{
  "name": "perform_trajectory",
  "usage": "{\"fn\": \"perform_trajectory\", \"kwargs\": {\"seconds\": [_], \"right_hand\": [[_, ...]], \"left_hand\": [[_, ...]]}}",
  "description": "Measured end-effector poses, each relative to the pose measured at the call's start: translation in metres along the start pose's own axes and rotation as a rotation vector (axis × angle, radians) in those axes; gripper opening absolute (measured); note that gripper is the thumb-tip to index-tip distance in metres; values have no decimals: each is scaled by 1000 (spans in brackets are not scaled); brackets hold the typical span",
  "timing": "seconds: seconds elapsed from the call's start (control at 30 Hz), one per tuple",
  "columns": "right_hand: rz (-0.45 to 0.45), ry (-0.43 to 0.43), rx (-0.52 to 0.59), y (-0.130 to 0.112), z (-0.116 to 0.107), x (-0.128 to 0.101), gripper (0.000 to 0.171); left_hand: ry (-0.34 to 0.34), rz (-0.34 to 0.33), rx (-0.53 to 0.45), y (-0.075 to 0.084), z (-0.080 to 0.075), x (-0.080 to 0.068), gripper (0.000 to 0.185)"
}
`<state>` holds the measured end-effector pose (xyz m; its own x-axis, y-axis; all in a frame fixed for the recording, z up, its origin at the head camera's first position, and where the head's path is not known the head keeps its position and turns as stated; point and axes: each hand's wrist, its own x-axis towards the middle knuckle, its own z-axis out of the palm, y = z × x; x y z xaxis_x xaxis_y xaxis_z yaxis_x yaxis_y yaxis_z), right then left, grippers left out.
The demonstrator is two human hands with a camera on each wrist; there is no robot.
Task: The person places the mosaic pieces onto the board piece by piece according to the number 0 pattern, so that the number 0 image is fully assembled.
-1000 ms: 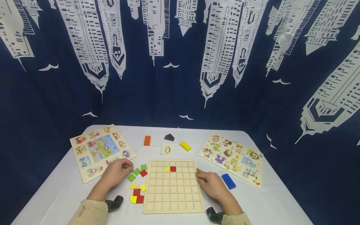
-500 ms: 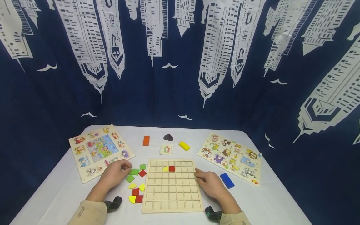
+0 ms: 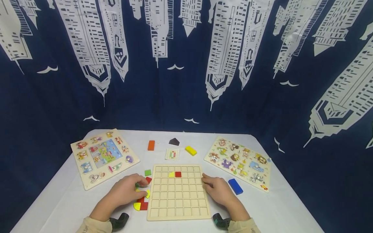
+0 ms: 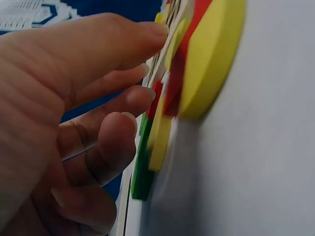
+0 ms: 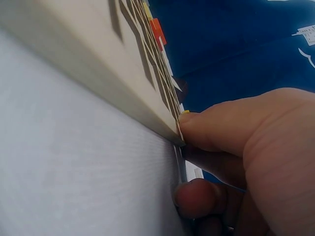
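Observation:
My left hand (image 3: 125,191) hovers over a loose cluster of flat tiles left of the wooden grid board (image 3: 178,218). Its thumb and fingers are apart, with the thumb close by a yellow quarter-round tile (image 3: 148,194) and the fingertips near a red tile (image 3: 149,180). A green tile (image 3: 147,172) lies just beyond the fingers; other tiles are partly hidden under the hand. My right hand (image 3: 218,191) grips the board's right edge, the thumb on its rim in the right wrist view. In the grid's second row a yellow tile (image 3: 172,174) sits beside a red square (image 3: 178,174).
Behind the board lie a small pattern card (image 3: 172,154), an orange block (image 3: 151,145), a dark pentagon (image 3: 174,141) and a yellow block (image 3: 190,150). Picture puzzles stand left (image 3: 134,161) and right (image 3: 208,158). A blue block (image 3: 235,186) lies beyond my right hand.
My left hand has moved right and toward me, from the green tiles to over the red and yellow ones, and its fingers have spread. The right hand keeps its place at the board.

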<state>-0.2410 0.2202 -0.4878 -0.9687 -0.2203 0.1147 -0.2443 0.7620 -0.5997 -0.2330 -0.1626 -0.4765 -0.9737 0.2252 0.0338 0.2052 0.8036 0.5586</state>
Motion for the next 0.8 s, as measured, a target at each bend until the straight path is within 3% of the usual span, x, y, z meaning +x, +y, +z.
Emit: {"fn": "perform_trajectory", "kwargs": {"seconds": [0.3,0.6,0.8], "right_hand": [[25,-13,16,0,0,-1,32],[25,-10,17,-1,-1,0,33],[20,-7,15,-1,0,0,32]], "left_hand": [[-25,51,105,11,9,-4,30],[37,3,193,6,12,1,30],[54,30,175,3,11,2,33]]}}
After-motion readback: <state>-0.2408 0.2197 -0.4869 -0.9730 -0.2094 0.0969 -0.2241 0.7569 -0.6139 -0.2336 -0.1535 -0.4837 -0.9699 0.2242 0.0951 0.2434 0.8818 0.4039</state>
